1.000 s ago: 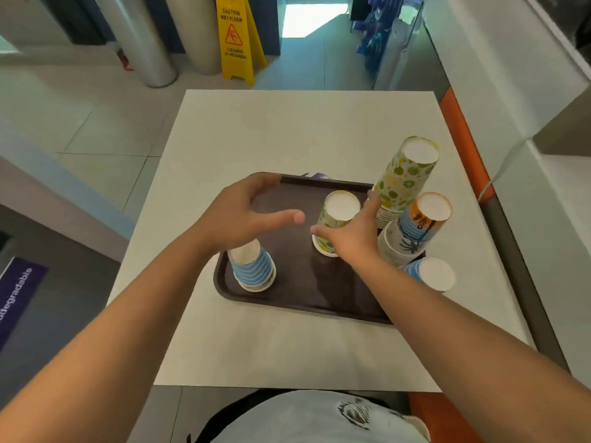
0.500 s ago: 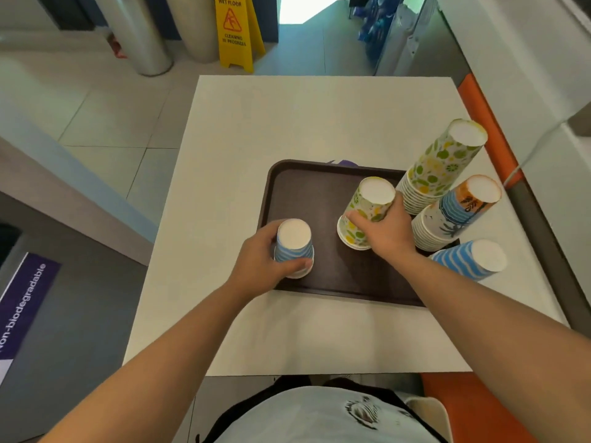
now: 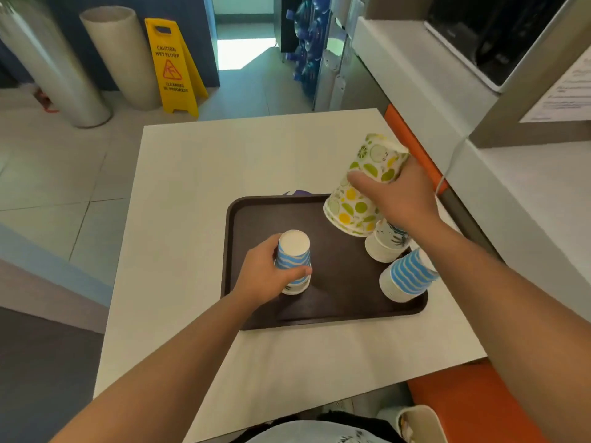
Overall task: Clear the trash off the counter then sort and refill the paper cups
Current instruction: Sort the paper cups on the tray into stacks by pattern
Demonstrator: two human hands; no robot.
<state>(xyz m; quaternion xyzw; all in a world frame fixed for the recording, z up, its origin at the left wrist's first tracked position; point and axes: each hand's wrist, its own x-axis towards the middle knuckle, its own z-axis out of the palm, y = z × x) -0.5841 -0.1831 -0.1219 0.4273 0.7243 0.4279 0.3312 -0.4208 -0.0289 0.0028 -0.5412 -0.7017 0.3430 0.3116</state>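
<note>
Tray [image 3: 326, 311] on white table [image 3: 230, 174], tiled floor [image 3: 57, 174]

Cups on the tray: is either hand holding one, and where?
Left hand grips the blue striped cup round its side. Right hand grips the lemon-print cup round its side, atop its stack.

I see a tray [image 3: 256, 318] on the table [image 3: 198, 174]. My left hand [image 3: 262, 276] holds upturned cups [image 3: 292, 260] at its left side. At its right, three cup stacks run front to back: nearest stack [image 3: 407, 276], middle stack [image 3: 385, 244], far stack [image 3: 351, 209] under my right hand [image 3: 399, 196].
</note>
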